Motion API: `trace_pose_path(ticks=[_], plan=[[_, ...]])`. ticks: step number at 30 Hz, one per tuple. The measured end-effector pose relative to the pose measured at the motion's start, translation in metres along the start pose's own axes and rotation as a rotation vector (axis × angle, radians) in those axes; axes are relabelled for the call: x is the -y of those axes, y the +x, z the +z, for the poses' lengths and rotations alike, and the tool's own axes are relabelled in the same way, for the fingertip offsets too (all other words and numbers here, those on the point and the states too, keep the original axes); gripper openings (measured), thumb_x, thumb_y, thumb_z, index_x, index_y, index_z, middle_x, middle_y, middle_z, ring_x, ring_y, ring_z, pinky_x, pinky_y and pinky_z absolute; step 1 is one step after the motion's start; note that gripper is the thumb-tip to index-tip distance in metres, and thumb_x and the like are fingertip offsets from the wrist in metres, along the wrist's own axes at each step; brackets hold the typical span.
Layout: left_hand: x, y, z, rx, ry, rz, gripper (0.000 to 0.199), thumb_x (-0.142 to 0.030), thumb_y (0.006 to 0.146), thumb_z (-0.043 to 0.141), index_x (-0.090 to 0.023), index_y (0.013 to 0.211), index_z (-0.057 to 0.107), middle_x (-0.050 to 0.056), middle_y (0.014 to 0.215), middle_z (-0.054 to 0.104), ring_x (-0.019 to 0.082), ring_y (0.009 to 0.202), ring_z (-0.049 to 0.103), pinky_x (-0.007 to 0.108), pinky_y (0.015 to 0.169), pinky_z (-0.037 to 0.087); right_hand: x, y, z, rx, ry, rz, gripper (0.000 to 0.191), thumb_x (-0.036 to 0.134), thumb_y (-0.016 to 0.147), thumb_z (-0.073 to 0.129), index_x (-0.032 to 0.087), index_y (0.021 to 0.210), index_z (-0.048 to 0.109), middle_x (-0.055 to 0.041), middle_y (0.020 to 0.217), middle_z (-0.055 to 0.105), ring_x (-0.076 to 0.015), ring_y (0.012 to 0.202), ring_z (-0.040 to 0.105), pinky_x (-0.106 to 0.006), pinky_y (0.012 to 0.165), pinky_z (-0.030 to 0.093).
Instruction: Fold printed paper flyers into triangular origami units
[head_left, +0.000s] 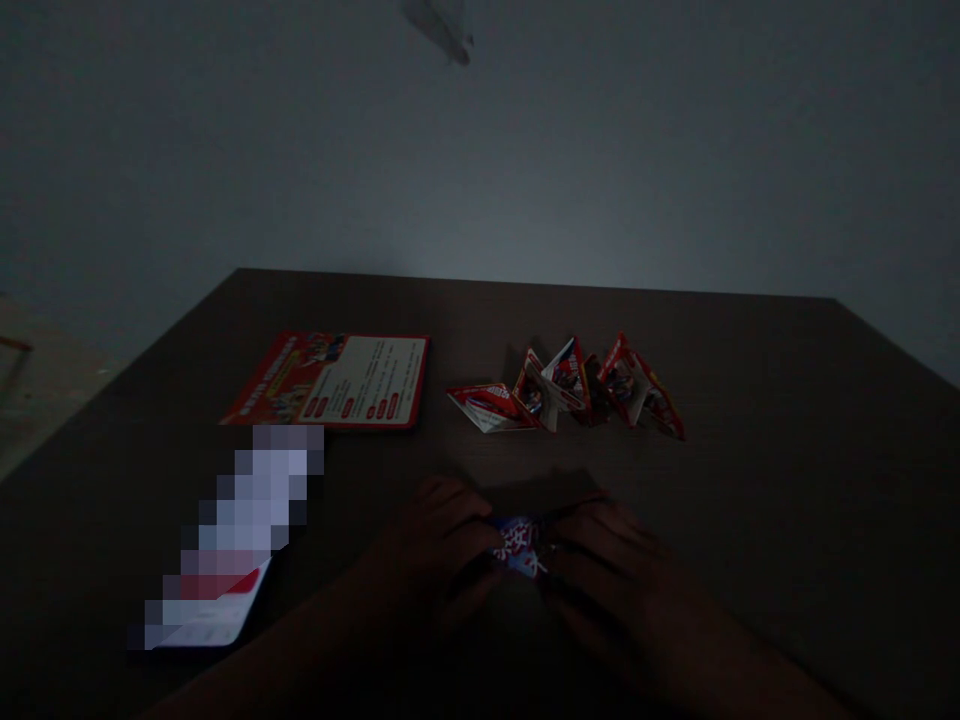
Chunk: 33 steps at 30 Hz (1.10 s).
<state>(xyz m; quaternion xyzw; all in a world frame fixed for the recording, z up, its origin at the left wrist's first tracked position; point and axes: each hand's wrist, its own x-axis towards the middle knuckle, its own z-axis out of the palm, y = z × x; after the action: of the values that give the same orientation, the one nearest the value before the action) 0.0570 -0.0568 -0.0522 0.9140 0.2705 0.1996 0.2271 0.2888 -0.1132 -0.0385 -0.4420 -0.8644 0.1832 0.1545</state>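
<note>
Between my two hands, low in the middle of the head view, lies a small piece of printed paper [517, 545], blue with pale and reddish lettering. My left hand [450, 535] grips its left side with bent fingers. From the other side my right hand [607, 550] holds the right part, fingers curled over it. The fingers cover much of the paper, and dim light blurs its folds. Farther back stand several folded paper pieces [562, 385], red and white with printed pictures, in a row of pointed triangular shapes.
A red and white printed sheet or booklet [360, 385] lies flat at the back left. Nearer, by my left forearm, is a phone [217, 605] with a lit, partly pixelated screen. The dark wooden table [750, 400] ends at a grey wall [600, 150].
</note>
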Motion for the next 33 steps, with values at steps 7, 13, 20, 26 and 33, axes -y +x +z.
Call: trace_pose_path(ticks=[7, 13, 20, 26, 33], plan=[[0.001, 0.001, 0.0, -0.008, -0.002, 0.02, 0.012, -0.015, 0.083, 0.059, -0.018, 0.095, 0.059, 0.004, 0.095, 0.059, 0.019, 0.088, 0.05, 0.034, 0.078, 0.038, 0.007, 0.003, 0.011, -0.01, -0.026, -0.084, 0.028, 0.022, 0.092, 0.05, 0.022, 0.119, 0.057, -0.0037, 0.118, 0.062, -0.0208, 0.107, 0.053, -0.04, 0.099, 0.038], [0.003, 0.001, -0.002, 0.002, -0.009, 0.018, 0.009, -0.017, 0.083, 0.059, -0.018, 0.092, 0.061, 0.004, 0.098, 0.059, 0.019, 0.09, 0.05, 0.035, 0.08, 0.037, 0.009, 0.006, 0.012, 0.03, -0.031, -0.095, 0.028, 0.024, 0.093, 0.048, 0.022, 0.12, 0.057, -0.0041, 0.123, 0.061, -0.0199, 0.109, 0.053, -0.039, 0.097, 0.039], [0.01, 0.001, -0.003, 0.05, -0.028, 0.041, 0.008, -0.019, 0.088, 0.055, -0.018, 0.089, 0.063, 0.005, 0.098, 0.059, 0.019, 0.09, 0.049, 0.034, 0.079, 0.036, 0.008, 0.007, 0.01, 0.034, -0.008, -0.093, 0.032, 0.023, 0.092, 0.049, 0.024, 0.124, 0.055, -0.003, 0.122, 0.062, -0.0204, 0.108, 0.053, -0.04, 0.097, 0.039], [0.012, 0.004, 0.003, 0.047, 0.0, 0.014, 0.01, -0.022, 0.088, 0.055, -0.02, 0.089, 0.064, 0.004, 0.095, 0.059, 0.019, 0.087, 0.049, 0.033, 0.074, 0.034, 0.01, 0.006, 0.013, 0.025, -0.007, -0.087, 0.034, 0.022, 0.092, 0.049, 0.024, 0.126, 0.053, -0.0031, 0.12, 0.063, -0.021, 0.109, 0.053, -0.041, 0.096, 0.039], [0.003, 0.01, 0.001, 0.106, 0.02, -0.114, 0.012, -0.021, 0.088, 0.052, -0.02, 0.087, 0.064, 0.004, 0.09, 0.058, 0.02, 0.087, 0.048, 0.034, 0.075, 0.033, 0.011, 0.007, 0.013, -0.014, 0.005, -0.087, 0.033, 0.02, 0.091, 0.05, 0.021, 0.123, 0.056, -0.0056, 0.118, 0.065, -0.0201, 0.107, 0.055, -0.039, 0.096, 0.04]])
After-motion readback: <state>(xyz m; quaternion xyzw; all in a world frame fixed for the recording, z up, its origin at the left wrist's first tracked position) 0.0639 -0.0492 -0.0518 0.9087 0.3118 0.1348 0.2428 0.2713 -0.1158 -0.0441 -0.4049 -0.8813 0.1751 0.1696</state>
